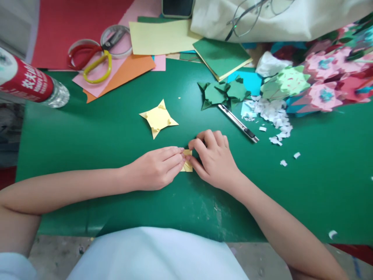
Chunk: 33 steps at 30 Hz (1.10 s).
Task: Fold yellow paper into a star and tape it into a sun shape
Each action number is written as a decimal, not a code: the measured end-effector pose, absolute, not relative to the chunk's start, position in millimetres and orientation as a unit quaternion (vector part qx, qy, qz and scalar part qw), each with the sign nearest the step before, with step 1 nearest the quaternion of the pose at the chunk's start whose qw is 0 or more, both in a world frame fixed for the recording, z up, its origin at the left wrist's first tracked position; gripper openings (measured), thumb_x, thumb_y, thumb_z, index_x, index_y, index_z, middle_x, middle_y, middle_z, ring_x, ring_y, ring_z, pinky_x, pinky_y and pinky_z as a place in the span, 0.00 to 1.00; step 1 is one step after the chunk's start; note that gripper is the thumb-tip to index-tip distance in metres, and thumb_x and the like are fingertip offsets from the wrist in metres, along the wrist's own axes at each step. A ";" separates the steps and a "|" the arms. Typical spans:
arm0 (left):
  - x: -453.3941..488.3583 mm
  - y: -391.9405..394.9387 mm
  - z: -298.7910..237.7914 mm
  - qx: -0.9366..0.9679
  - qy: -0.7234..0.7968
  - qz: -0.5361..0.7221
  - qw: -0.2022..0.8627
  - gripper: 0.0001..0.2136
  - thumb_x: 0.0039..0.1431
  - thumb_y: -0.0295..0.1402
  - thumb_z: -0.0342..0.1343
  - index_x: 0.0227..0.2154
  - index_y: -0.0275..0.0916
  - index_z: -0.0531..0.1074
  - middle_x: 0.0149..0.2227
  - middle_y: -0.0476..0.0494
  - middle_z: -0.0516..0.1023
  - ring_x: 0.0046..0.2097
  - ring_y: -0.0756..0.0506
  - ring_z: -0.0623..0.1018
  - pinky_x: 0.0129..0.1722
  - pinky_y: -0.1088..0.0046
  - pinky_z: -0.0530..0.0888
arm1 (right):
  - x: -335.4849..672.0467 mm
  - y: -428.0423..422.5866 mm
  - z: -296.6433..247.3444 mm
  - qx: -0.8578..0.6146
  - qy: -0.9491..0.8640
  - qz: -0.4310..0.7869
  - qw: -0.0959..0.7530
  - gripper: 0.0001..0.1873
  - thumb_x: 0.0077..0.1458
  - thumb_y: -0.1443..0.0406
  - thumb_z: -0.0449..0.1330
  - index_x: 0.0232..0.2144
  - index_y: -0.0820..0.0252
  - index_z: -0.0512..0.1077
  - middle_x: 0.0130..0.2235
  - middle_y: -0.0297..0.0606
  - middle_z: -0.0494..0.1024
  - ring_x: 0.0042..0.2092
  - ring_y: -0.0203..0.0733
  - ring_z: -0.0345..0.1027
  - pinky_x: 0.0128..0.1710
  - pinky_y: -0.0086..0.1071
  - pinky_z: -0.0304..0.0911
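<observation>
A small folded piece of yellow paper (188,165) lies on the green table between my hands, its left part hidden under my fingers. My left hand (159,167) presses and grips its left side with the fingers together. From the right, my right hand (214,161) pinches its upper right part between thumb and curled fingers. Just beyond my hands rests a yellow four-pointed folded paper star (159,119), touched by neither hand.
Scissors (106,46) and tape rolls lie on coloured paper at the back left, near a water bottle (32,79). A utility knife (239,123) lies by green folded paper (224,93). White scraps (275,114) and paper flowers (326,93) are at right.
</observation>
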<state>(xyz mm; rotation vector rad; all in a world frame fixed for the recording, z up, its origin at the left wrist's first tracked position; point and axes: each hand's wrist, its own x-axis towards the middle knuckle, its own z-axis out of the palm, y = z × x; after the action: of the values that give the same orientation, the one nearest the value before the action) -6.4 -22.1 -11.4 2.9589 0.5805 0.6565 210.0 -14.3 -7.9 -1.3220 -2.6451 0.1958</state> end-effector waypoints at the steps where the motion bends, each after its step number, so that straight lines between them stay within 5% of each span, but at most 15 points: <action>1: -6.5 -22.2 -11.6 0.958 0.189 0.213 0.033 0.13 0.62 0.24 0.52 0.48 0.21 0.71 0.44 0.30 0.79 0.53 0.39 0.78 0.55 0.61 0.79 | 209.6 -15.3 -7.7 -0.448 -0.888 0.063 0.083 0.08 0.61 0.60 0.53 0.38 0.57 0.65 0.40 0.44 0.68 0.38 0.48 0.55 0.36 0.38 0.50; 22: -6.5 -18.9 -8.7 0.960 0.179 0.217 0.001 0.12 0.61 0.23 0.52 0.44 0.21 0.72 0.42 0.30 0.81 0.49 0.39 0.81 0.53 0.63 0.81 | 215.1 -8.5 -12.4 -0.424 -0.898 0.032 0.110 0.07 0.65 0.65 0.48 0.35 0.58 0.64 0.38 0.42 0.71 0.36 0.45 0.54 0.36 0.38 0.48; 33: -8.5 -18.2 -7.6 0.959 0.189 0.207 0.034 0.12 0.62 0.25 0.51 0.45 0.23 0.73 0.45 0.30 0.79 0.50 0.39 0.80 0.53 0.62 0.80 | 214.9 -10.8 -10.8 -0.402 -0.906 0.049 0.123 0.10 0.64 0.61 0.51 0.44 0.60 0.66 0.41 0.43 0.71 0.39 0.46 0.57 0.38 0.38 0.51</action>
<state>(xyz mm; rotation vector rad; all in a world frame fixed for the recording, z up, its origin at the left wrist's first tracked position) -8.5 -18.2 -7.6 2.9509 0.5824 0.6363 214.9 -10.8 -10.8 -1.1720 -2.6422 0.1430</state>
